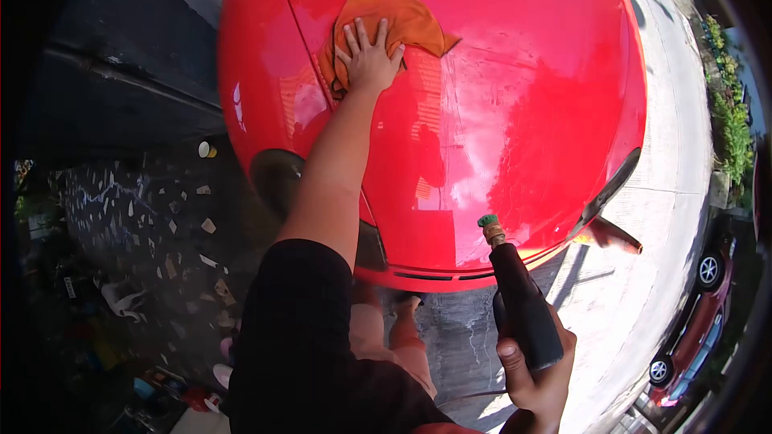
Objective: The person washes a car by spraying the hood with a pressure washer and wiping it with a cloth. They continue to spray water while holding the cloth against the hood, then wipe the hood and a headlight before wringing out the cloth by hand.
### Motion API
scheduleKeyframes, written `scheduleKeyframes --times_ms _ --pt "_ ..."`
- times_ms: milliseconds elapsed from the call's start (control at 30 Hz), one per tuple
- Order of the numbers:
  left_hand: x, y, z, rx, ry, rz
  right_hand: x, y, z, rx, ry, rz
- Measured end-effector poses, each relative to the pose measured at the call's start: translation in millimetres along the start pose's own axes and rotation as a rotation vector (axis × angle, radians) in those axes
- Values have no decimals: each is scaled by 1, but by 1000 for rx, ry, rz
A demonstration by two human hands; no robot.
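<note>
My left hand lies flat with fingers spread on an orange cloth. The cloth rests crumpled on the glossy red hood of a car, near the seam at the hood's left side. My right hand is wrapped around a black spray gun with a brass-coloured fitting and a green tip. It is held in front of the car's near edge, its tip pointing up over the hood. Part of the grip is hidden by my fingers.
A thin hose or cord runs by my right wrist. A parked dark red car stands at far right, past the concrete driveway. Stone-patterned ground and a small cup lie left. A brown object juts out beside the hood.
</note>
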State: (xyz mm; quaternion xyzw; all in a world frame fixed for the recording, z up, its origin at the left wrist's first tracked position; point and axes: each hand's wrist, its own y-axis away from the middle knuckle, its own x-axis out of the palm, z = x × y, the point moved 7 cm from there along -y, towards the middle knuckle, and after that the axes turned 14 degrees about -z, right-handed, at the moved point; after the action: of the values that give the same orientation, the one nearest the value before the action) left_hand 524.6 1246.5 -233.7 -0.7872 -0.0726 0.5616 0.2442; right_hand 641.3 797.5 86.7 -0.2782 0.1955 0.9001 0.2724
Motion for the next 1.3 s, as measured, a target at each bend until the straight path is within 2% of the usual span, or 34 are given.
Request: scheduleKeyframes --times_ms 67,133,233,267,300,333,433,500,567,633,700,767,833,867,900,967,1000,1133,1267,1300 --pt "4 -8 5 -190 -39 -2 -2 -4 9 -30 -26 -13" --pt "6 27 -17 -81 -46 144 -5 -4 20 -39 -62 -25" --pt "-7 142 -61 186 91 250 -4 -4 43 -51 -114 -30" --pt "-1 188 -70 204 121 385 -3 -4 45 -68 -112 -27" --pt "-7 214 -70 195 181 404 -3 -7 46 -87 -101 -22" --pt "-8 226 -67 184 245 431 -8 -6 30 -78 -63 83" --pt "-11 162 -39 100 244 253 -13 -11 24 51 -82 210" --pt "-9 83 -13 37 143 254 -13 -16 -4 111 -123 188" --pt "-1 -7 17 -50 104 205 -2 -22 -36 43 -194 35" --pt "14 -85 54 -107 58 144 -4 -3 -96 326 -40 44" --pt "26 -153 84 -152 4 69 16 4 -84 602 -150 -44" --pt "32 -207 108 -209 -25 16 24 5 -106 604 -158 -31" --pt "43 -254 125 -244 -52 -42 24 4 -153 300 52 -9" --pt "48 -271 134 -269 -63 -62 25 0 -163 149 169 6" --pt "49 -285 139 -270 -68 -73 23 -1 -160 528 264 94" --pt "55 -308 150 -274 -78 -93 24 0 -171 773 249 115" --pt "60 -318 156 -272 -82 -104 24 -2 -171 810 195 100" --pt "74 -346 168 -302 -91 -135 26 -17 -175 771 -2 33" --pt "90 -369 125 -318 -76 -134 19 -28 -175 741 -64 25" --pt "96 -370 100 -230 -76 -168 19 -32 -174 737 -67 24"
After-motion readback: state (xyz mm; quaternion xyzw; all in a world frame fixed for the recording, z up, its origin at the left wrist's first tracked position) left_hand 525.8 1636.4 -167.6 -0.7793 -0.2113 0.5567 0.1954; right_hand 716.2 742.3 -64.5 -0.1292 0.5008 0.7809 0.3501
